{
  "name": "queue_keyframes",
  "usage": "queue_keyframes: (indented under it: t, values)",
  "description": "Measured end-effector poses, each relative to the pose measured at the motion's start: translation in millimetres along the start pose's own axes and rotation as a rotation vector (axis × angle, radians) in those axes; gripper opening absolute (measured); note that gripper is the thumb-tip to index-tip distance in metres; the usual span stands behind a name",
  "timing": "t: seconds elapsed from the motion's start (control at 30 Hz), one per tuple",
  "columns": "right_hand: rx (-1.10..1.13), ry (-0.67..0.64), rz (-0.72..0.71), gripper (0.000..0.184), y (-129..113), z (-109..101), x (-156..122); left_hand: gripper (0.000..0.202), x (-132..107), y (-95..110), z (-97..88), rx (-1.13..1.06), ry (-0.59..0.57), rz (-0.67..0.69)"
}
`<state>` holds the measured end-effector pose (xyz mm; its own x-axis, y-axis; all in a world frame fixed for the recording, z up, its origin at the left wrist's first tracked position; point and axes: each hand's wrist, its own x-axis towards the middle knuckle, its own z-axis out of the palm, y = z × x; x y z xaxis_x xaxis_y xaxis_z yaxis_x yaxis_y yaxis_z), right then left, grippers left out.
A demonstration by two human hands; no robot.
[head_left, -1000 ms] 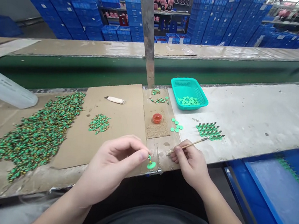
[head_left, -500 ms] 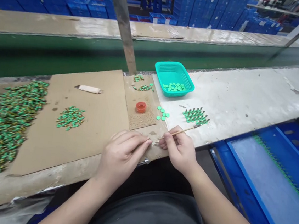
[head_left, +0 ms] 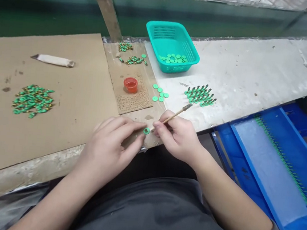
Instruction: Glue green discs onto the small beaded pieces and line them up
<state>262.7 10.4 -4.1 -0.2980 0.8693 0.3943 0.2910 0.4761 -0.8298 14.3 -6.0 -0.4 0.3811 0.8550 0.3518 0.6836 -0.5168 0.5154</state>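
Observation:
My left hand (head_left: pixel 112 143) rests at the near edge of the bench, fingers pinched round a small green disc piece (head_left: pixel 146 130). My right hand (head_left: pixel 177 137) sits just to its right, closed on a thin wooden brush (head_left: pixel 177 114) whose dark tip points up and to the right. The fingertips of the two hands nearly meet at the disc. A small red cup (head_left: pixel 130 84) stands on a cardboard strip beyond the hands. A few loose green discs (head_left: pixel 159 93) lie next to it.
A teal basket (head_left: pixel 171 45) holding green discs stands at the back. A row of finished green pieces (head_left: pixel 199 95) lies right of the discs, a small green pile (head_left: pixel 33 100) on the cardboard at left. A blue tray (head_left: pixel 274 164) sits low at right.
The view has tilted down and shifted right. My hands came together at the bench edge; the green piece moved from beside my left thumb to between both hands' fingertips.

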Motion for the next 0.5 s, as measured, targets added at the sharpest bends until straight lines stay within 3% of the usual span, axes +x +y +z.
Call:
queue_keyframes:
  t: [0.27, 0.5]
  values:
    - [-0.186, -0.024, -0.223, 0.024, 3.4, 2.4, -0.6, 0.020, 0.5, 0.6, 5.5, 0.025, -0.027, -0.039]
    - [-0.222, -0.071, -0.238, 0.024, 2.6, 1.2, 2.0, 0.023, 2.0, 2.7, 4.9, 0.047, -0.043, -0.071]
